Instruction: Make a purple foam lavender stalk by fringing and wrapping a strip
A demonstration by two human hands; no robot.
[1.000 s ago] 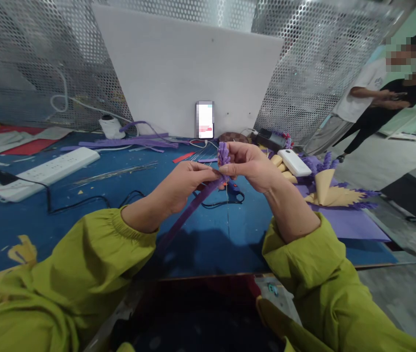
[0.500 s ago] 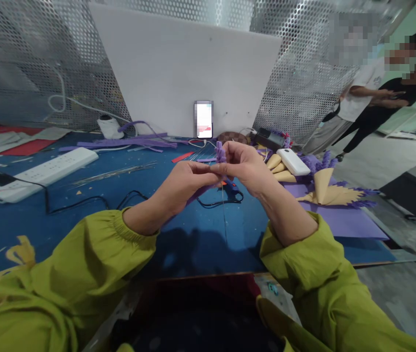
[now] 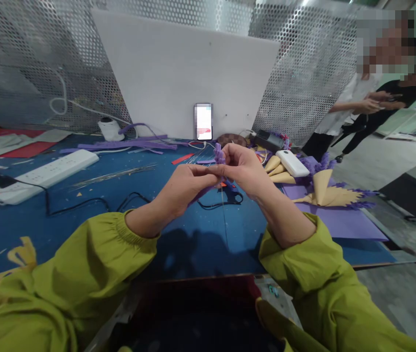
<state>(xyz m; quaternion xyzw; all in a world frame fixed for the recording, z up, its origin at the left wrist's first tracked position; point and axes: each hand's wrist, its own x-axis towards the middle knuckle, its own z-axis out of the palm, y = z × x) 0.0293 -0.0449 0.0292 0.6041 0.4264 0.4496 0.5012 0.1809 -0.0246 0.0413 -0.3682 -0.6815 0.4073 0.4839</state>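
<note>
Above the middle of the blue table, both my hands meet at a small purple paper flower spike (image 3: 219,153) on a thin wire stem (image 3: 224,210). My right hand (image 3: 243,167) is closed, pinching the spike just below its curled top. Closed against it, my left hand (image 3: 189,185) grips a purple paper strip (image 3: 197,196) that runs from the spike under the palm. The fingertips of both hands touch and hide the spike's lower part. Partly hidden behind my right hand, a blue tool with a black cord (image 3: 234,191) lies on the table.
A white power strip (image 3: 46,176) and thin wires (image 3: 116,175) lie left. A lit phone (image 3: 204,122) leans on the white board (image 3: 186,73). Right are paper cones (image 3: 321,186), purple flowers, a white power bank (image 3: 292,163) and purple sheets (image 3: 350,225). Two people stand beyond.
My hands stay pinched on the purple spike, with only a slight shift. In the background, the person in white has moved and the view has tilted slightly.
</note>
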